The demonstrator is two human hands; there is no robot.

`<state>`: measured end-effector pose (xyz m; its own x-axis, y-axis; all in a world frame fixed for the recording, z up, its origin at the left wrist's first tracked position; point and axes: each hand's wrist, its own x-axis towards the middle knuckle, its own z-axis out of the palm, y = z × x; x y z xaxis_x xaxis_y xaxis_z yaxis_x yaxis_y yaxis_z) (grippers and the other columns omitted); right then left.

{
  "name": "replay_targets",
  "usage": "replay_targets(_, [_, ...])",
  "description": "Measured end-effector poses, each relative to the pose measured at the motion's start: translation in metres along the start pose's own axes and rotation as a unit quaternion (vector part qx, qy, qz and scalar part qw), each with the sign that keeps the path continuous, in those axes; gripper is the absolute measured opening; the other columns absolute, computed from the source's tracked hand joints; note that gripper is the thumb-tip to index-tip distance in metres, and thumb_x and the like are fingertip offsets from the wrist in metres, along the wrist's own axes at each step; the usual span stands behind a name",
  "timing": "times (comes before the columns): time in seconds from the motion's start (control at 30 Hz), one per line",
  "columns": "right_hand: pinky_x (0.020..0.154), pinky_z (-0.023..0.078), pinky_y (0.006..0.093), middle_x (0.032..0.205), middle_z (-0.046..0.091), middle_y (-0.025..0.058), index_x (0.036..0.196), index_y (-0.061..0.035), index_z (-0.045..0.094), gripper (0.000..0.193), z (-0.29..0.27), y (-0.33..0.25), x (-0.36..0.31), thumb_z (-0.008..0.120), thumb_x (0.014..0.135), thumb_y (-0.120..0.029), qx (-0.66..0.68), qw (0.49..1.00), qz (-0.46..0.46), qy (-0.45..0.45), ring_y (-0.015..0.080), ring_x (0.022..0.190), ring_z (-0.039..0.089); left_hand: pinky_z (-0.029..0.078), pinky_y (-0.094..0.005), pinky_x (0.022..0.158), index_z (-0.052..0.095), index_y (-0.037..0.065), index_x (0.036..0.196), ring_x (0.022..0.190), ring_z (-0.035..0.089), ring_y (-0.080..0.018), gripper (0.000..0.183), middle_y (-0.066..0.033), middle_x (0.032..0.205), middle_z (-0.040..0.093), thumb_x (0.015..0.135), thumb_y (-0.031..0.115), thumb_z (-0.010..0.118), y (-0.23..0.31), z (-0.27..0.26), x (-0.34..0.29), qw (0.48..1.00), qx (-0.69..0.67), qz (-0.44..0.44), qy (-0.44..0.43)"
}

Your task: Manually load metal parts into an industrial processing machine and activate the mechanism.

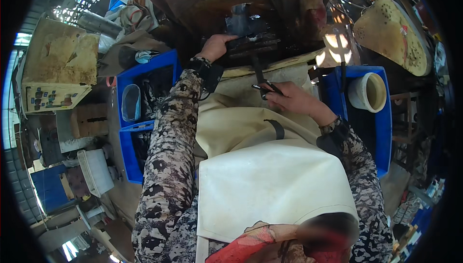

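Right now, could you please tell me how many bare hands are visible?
2: the left hand is at the left end of a dark metal block; the right hand, nearer the wearer, holds a dark tool.

Single head-worn fisheye view, facing down and forward, upright, close above the pale apron (272,190)

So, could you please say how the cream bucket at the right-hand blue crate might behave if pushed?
The cream bucket would probably feel stiff, as its thick rim holds a rounded shape. Its curved wall suggests it could roll if tipped over. The wall of the blue crate beside it might limit that.
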<state>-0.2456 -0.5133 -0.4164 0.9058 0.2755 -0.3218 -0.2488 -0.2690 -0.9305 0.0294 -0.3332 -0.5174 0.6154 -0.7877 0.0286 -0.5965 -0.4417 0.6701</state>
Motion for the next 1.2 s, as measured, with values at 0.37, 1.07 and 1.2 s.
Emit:
replay_targets(0.37, [0.064, 0.05, 0.0302, 0.081, 0.064, 0.0084, 0.128, -0.0057, 0.054, 0.035, 0.005, 0.001, -0.003, 0.053, 0.095, -0.018, -0.094, 0.99, -0.095, 0.041, 0.0169, 0.069, 0.062, 0.049, -0.0394, 0.088, 0.066, 0.02, 0.116, 0.102, 0.061, -0.0328, 0.047, -0.0146, 0.11, 0.065, 0.076, -0.001, 0.054, 0.002, -0.004, -0.001, 0.988, 0.128, 0.084, 0.028])
replay_targets(1.07, [0.056, 0.045, 0.0205, 0.073, 0.059, 0.0004, 0.119, -0.0051, 0.061, 0.026, 0.009, -0.029, 0.01, 0.051, 0.097, -0.015, 0.087, 0.985, -0.053, 0.142, 0.0053, 0.061, 0.054, 0.05, -0.0406, 0.074, 0.067, 0.008, 0.105, 0.088, 0.063, -0.0315, 0.027, -0.0122, 0.091, 0.066, 0.079, 0.001, 0.062, 0.056, -0.04, -0.094, 0.96, 0.085, 0.029, 0.264])
replay_targets(1.2, [0.049, 0.04, 0.0189, 0.068, 0.058, -0.0007, 0.115, -0.0063, 0.061, 0.025, -0.022, -0.066, 0.054, 0.052, 0.097, -0.022, 0.071, 0.966, -0.102, 0.226, 0.0044, 0.054, 0.053, 0.05, -0.0357, 0.07, 0.067, 0.005, 0.101, 0.082, 0.063, -0.0307, 0.023, -0.013, 0.089, 0.065, 0.081, -0.003, 0.061, 0.069, -0.039, -0.131, 0.945, 0.051, 0.01, 0.323])
